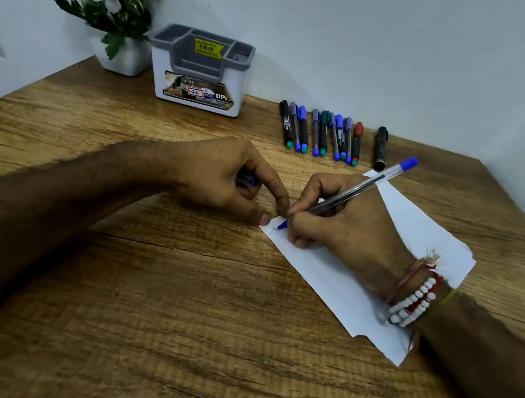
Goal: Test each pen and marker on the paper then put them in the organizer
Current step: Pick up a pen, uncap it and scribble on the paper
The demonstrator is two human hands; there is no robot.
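Observation:
My right hand grips a clear blue ballpoint pen, its tip touching the near left corner of a white sheet of paper, where a small blue scribble shows. My left hand is curled around the pen's blue cap, and its fingertips press down the paper's corner. Several pens and markers lie in a row at the back of the table, with one black marker set apart on the right. The grey and white organizer stands by the wall, nothing visible in it.
A white pot of artificial flowers stands left of the organizer in the back corner. The wooden table meets walls at the back and right. Beaded bracelets circle my right wrist.

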